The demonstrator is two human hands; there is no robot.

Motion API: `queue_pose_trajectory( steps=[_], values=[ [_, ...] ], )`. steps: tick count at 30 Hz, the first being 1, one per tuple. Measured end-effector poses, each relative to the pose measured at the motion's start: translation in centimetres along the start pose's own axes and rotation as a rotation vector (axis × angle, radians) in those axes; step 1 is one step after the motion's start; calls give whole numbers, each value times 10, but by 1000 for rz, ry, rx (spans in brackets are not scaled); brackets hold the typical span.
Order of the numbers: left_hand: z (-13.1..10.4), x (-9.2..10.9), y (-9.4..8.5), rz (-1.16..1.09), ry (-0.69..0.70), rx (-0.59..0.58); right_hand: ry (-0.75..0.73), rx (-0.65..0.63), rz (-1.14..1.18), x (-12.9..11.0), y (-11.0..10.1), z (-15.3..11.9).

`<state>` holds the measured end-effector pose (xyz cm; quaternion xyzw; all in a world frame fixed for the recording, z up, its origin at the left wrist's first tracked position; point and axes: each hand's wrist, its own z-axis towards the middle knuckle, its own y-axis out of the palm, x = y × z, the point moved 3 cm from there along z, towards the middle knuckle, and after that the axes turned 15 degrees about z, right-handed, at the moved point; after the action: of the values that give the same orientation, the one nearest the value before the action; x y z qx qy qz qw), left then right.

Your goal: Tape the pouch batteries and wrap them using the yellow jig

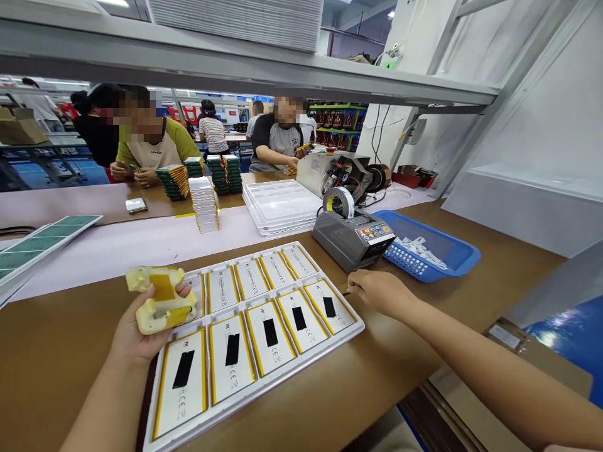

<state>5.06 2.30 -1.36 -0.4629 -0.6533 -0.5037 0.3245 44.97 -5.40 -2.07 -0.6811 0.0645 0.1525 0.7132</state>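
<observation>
My left hand point(136, 329) is closed around a cream-coloured notched block point(153, 311) with amber tape on it, held over the left end of a white tray point(254, 383). Flat white battery packs point(230, 358) with yellow edges lie in the tray in two rows. Those in the near row each carry a black tape strip point(270, 333); the far-row packs point(251, 278) show none. My right hand point(377, 290) is pinched beside the tray's right edge, just in front of a grey tape dispenser point(348, 238). A small dark bit shows at its fingertips, too small to name.
A blue basket point(452, 257) with white scraps stands right of the dispenser. Behind the tray are stacked white trays point(282, 201), a pack stack point(204, 204) and green board stacks point(172, 182). A metal shelf point(235, 69) crosses overhead. Two people sit across the bench.
</observation>
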Motion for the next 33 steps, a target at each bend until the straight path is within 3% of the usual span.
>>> queue_pose_trajectory(
  steps=[3,8,12,15,19,21,23,26,30,33],
  values=[
    [2,1,-2,62,108,-54,-54,-15,-115,-15,6,1],
    [6,-3,-7,58,98,-29,-19,-41,-178,-28,14,5],
    [5,-1,-7,21,65,16,97,-145,182,-9,19,17],
    [2,1,-7,-15,12,64,35,-243,509,-6,22,23],
    [-7,0,-4,-68,13,62,118,-355,600,-12,20,23],
    [-12,-3,1,-116,35,-12,160,-404,674,-21,12,26],
    [-17,-7,10,-164,56,-153,110,-382,795,-40,0,36],
    [-22,-14,22,-205,66,-323,-65,-263,862,-93,-7,61],
    [-24,-20,25,-191,64,-391,-226,-200,735,-186,19,94],
    [-21,-22,18,-178,82,-422,-243,-164,681,-237,36,108]
  ],
)
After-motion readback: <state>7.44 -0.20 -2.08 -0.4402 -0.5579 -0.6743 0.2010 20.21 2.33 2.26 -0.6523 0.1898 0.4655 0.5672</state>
